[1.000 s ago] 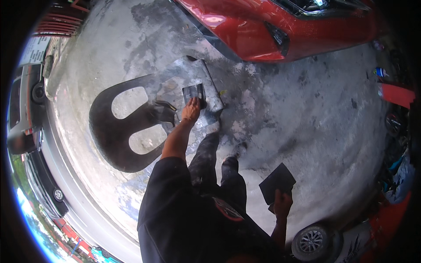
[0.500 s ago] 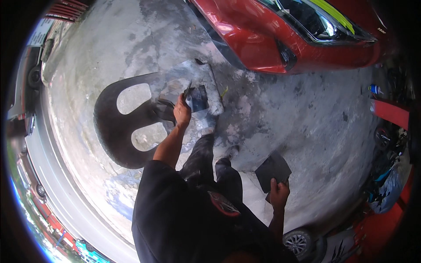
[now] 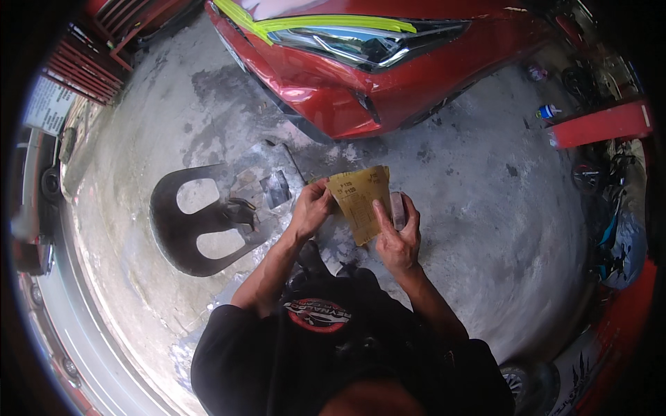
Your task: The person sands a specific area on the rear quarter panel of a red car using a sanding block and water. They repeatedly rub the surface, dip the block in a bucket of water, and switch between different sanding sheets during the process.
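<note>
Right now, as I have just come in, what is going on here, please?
A person holds a yellow-brown sheet in front of them. The left hand grips its upper left edge; the right hand has a finger on its right side and also holds a small pinkish-grey block. Beyond them is a red car with yellow-green tape along the headlight. To the left is a dark piece with two large openings.
</note>
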`<action>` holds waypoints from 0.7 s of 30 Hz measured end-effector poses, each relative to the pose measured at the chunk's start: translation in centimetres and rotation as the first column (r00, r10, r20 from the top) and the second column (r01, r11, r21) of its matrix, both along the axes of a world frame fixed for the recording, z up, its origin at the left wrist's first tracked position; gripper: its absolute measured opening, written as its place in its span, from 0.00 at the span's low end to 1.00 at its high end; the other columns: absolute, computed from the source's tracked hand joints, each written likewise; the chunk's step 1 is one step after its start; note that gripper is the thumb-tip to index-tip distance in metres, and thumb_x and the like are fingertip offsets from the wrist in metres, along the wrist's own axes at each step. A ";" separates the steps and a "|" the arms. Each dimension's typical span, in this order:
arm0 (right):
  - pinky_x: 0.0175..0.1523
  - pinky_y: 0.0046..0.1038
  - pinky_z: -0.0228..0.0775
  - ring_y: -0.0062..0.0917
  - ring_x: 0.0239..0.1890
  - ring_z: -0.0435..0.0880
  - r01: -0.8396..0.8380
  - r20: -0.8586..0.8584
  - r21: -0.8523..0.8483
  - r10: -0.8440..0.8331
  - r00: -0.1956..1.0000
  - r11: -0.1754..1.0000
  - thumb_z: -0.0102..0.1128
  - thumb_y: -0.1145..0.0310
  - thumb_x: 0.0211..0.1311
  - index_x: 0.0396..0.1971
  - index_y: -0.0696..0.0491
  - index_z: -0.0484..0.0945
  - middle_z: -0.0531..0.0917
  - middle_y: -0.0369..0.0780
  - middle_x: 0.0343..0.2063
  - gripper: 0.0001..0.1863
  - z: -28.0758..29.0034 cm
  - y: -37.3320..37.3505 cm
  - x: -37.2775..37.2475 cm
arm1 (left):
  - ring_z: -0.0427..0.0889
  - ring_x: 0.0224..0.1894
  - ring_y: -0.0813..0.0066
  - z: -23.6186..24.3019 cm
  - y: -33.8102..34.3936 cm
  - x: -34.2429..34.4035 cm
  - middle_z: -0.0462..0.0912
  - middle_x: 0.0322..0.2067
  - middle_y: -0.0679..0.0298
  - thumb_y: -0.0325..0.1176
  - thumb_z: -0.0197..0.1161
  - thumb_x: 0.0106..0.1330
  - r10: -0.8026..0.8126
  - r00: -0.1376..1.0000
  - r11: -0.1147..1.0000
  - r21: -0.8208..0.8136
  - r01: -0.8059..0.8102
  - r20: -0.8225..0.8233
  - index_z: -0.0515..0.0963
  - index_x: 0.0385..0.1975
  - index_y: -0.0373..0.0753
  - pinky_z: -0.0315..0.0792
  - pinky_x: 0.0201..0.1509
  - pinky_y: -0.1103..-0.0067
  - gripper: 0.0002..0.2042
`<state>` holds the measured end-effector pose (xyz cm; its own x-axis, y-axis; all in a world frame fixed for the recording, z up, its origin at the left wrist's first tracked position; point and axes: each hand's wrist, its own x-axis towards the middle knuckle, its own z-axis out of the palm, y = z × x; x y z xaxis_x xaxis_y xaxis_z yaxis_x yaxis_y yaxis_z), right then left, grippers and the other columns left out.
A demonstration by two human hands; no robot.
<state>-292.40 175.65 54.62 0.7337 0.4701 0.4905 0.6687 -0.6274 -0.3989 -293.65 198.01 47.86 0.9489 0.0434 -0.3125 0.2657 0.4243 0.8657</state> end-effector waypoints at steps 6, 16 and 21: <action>0.65 0.46 0.70 0.52 0.62 0.75 0.059 0.047 -0.095 -0.054 0.997 0.994 0.63 0.87 0.43 0.60 0.45 0.83 0.68 0.55 0.64 0.39 -0.8 -9.2 -1.5 | 0.83 0.53 0.71 8.9 -11.0 0.2 0.83 0.53 0.59 0.41 0.55 0.80 -0.141 0.978 0.819 -0.574 0.029 -0.151 0.76 0.58 0.36 0.78 0.58 0.72 0.17; 0.59 0.27 0.71 0.20 0.52 0.80 0.781 -0.798 0.533 0.500 0.337 0.325 0.65 0.66 0.72 0.59 0.54 0.78 0.84 0.37 0.46 0.19 -2.9 -22.9 -2.9 | 0.82 0.55 0.72 6.5 -22.9 0.5 0.82 0.55 0.62 0.35 0.57 0.79 -0.198 0.976 0.895 -0.389 0.217 0.090 0.74 0.61 0.37 0.78 0.60 0.70 0.16; 0.58 0.23 0.71 0.16 0.48 0.79 0.534 -0.587 0.644 -0.093 0.804 0.548 0.56 0.65 0.79 0.53 0.57 0.81 0.85 0.35 0.45 0.14 -4.2 -24.2 -2.2 | 0.82 0.54 0.73 3.3 -25.3 1.2 0.84 0.52 0.64 0.36 0.57 0.80 -0.229 0.973 0.965 -0.135 0.224 -0.023 0.77 0.60 0.37 0.78 0.59 0.72 0.15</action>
